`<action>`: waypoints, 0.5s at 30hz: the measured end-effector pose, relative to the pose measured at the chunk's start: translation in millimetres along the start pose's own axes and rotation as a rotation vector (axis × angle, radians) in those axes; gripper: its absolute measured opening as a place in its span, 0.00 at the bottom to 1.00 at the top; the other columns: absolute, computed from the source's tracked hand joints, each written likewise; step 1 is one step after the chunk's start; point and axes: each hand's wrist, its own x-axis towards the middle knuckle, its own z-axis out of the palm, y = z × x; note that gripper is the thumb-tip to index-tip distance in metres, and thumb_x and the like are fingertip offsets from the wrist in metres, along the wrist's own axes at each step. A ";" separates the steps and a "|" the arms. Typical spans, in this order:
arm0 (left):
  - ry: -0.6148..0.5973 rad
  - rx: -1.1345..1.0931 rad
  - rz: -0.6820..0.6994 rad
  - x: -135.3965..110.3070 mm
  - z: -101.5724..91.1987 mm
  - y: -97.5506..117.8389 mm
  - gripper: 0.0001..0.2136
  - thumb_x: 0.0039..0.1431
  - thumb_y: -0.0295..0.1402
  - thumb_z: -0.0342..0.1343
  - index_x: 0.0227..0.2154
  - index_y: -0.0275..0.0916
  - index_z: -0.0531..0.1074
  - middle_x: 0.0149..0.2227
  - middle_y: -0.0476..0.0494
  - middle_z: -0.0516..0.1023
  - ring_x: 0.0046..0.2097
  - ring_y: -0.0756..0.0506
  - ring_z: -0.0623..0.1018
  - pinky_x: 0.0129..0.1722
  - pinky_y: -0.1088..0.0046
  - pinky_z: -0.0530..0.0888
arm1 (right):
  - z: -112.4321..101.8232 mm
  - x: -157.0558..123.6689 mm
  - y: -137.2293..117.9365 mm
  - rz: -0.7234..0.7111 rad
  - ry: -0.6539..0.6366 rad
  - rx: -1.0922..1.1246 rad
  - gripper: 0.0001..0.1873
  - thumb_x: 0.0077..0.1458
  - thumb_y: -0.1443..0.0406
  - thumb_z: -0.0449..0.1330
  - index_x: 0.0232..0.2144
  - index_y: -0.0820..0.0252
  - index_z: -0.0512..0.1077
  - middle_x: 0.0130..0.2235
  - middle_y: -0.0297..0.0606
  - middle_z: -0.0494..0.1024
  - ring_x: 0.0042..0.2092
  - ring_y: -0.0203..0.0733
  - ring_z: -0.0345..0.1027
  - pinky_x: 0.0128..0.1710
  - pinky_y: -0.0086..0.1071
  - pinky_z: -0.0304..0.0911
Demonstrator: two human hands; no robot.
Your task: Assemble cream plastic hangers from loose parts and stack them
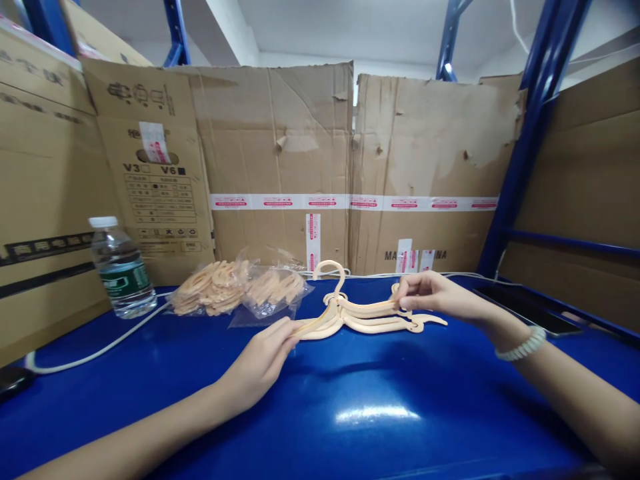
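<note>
A beige folding clothes hanger (pixel 367 309) is held up over the blue tabletop (pixel 350 413), its hook pointing upward. My left hand (pixel 265 360) is closed around the end of its left arm. With thumb and fingers pinched, my right hand (pixel 427 295) grips the right arm near its end. Another hanger-like beige piece (pixel 380 327) shows just below and behind it; whether it is joined to the first cannot be told. The palm side of my left hand is hidden.
Two clear plastic bags with beige hanger parts (pixel 215 287) lie at the back left. A water bottle (pixel 124 273) stands beside them, near a white cable (pixel 100 353). A dark phone-like slab (pixel 535 313) lies on the right. Cardboard sheets (pixel 280 153) wall the back.
</note>
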 end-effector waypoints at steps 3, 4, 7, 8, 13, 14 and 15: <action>-0.020 -0.009 -0.064 -0.1 1.4 -3.1 0.13 0.69 0.33 0.40 0.46 0.41 0.69 0.43 0.43 0.75 0.46 0.44 0.75 0.47 0.70 0.72 | -25.4 -0.2 6.9 -0.093 0.161 -0.031 0.18 0.48 0.53 0.65 0.29 0.64 0.76 0.40 0.45 0.80 0.41 0.45 0.73 0.42 0.35 0.66; -0.025 -0.006 -0.076 -0.2 1.8 -4.0 0.13 0.69 0.34 0.40 0.44 0.41 0.70 0.42 0.43 0.75 0.45 0.44 0.75 0.46 0.71 0.72 | -34.1 -0.2 9.7 -0.103 0.212 -0.089 0.18 0.50 0.53 0.64 0.30 0.64 0.76 0.39 0.45 0.80 0.41 0.45 0.73 0.42 0.35 0.67; -0.011 0.011 -0.070 0.0 1.9 -4.0 0.13 0.68 0.36 0.42 0.44 0.42 0.70 0.43 0.43 0.76 0.46 0.43 0.75 0.46 0.72 0.72 | -55.0 1.2 20.7 -0.046 0.282 -0.530 0.15 0.54 0.57 0.59 0.32 0.64 0.78 0.35 0.43 0.81 0.39 0.45 0.74 0.40 0.34 0.67; -0.008 0.016 -0.068 0.2 1.4 -3.1 0.13 0.68 0.37 0.42 0.44 0.42 0.70 0.43 0.44 0.76 0.46 0.43 0.76 0.46 0.72 0.72 | -59.5 2.2 25.4 -0.015 0.287 -0.683 0.13 0.54 0.60 0.58 0.32 0.64 0.78 0.34 0.43 0.81 0.38 0.45 0.74 0.40 0.34 0.67; -0.026 0.005 -0.092 1.6 -1.8 2.2 0.13 0.68 0.37 0.41 0.46 0.43 0.70 0.44 0.45 0.76 0.44 0.44 0.76 0.44 0.75 0.72 | -68.0 7.8 50.7 0.071 0.226 -0.957 0.11 0.46 0.73 0.58 0.32 0.65 0.80 0.33 0.43 0.81 0.35 0.46 0.74 0.37 0.33 0.66; -0.024 0.006 -0.094 1.7 -2.1 2.3 0.13 0.68 0.38 0.41 0.47 0.43 0.70 0.44 0.45 0.76 0.44 0.44 0.76 0.44 0.75 0.72 | -68.4 8.5 54.8 0.079 0.206 -0.982 0.13 0.46 0.74 0.58 0.33 0.65 0.80 0.34 0.44 0.81 0.36 0.46 0.74 0.37 0.33 0.66; -0.019 0.010 -0.093 1.6 -2.4 1.9 0.13 0.68 0.38 0.42 0.47 0.43 0.69 0.45 0.45 0.76 0.45 0.44 0.76 0.45 0.74 0.72 | -68.7 9.2 58.4 0.083 0.186 -1.006 0.14 0.46 0.75 0.57 0.35 0.65 0.80 0.36 0.44 0.81 0.36 0.46 0.74 0.37 0.32 0.66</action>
